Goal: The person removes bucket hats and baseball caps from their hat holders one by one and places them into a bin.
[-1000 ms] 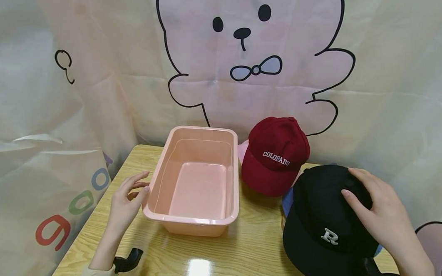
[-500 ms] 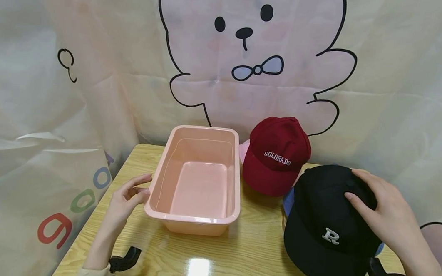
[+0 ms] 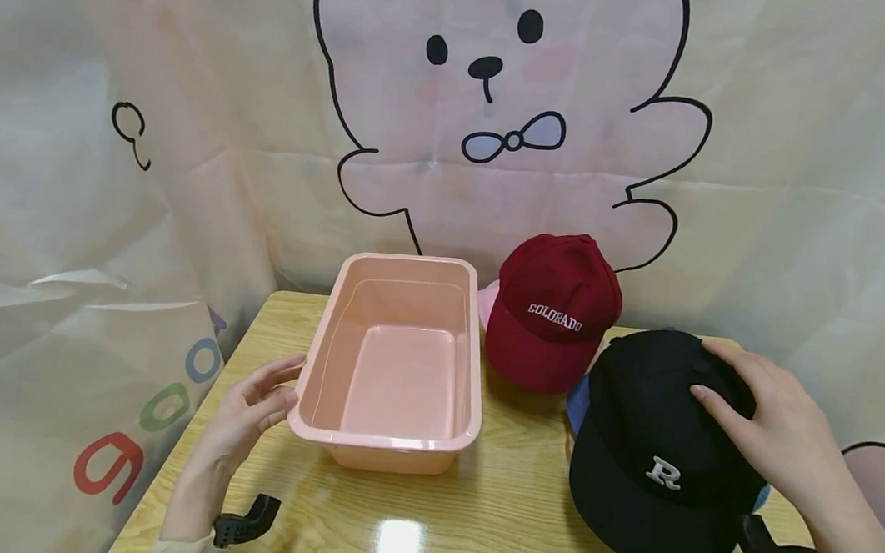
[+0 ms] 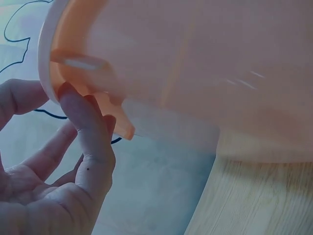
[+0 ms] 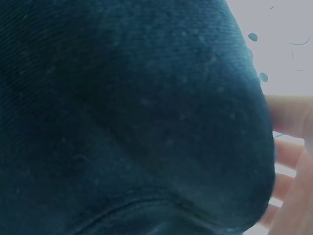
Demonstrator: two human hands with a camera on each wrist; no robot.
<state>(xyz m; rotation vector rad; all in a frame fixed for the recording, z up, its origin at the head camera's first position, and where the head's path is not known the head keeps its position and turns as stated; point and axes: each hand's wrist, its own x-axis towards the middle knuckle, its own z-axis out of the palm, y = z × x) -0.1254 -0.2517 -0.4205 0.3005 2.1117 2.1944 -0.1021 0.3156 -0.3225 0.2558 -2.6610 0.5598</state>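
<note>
A pink plastic basin (image 3: 399,383) stands on the table, its inside bare. My left hand (image 3: 251,413) is at the basin's left rim; in the left wrist view its thumb and a finger (image 4: 83,117) pinch the rim's edge. On the right, a black baseball cap (image 3: 632,453) with a white R has its brim toward me. My right hand (image 3: 776,419) grips the cap's crown from the right, thumb on top and the other fingers behind it. In the right wrist view the dark cloth (image 5: 137,107) of this cap fills most of the picture. Blue fabric (image 3: 578,403) peeks out behind the black cap.
A dark red baseball cap (image 3: 553,316) lettered COLORADO sits between the basin and the black cap, with a bit of pink cloth (image 3: 488,302) behind it. The wooden table (image 3: 400,516) backs onto a hanging sheet (image 3: 267,175) with a bear drawing.
My left hand's fingers have come closer against the basin rim and the wrist has dropped slightly. My right hand and the black cap have barely shifted to the right.
</note>
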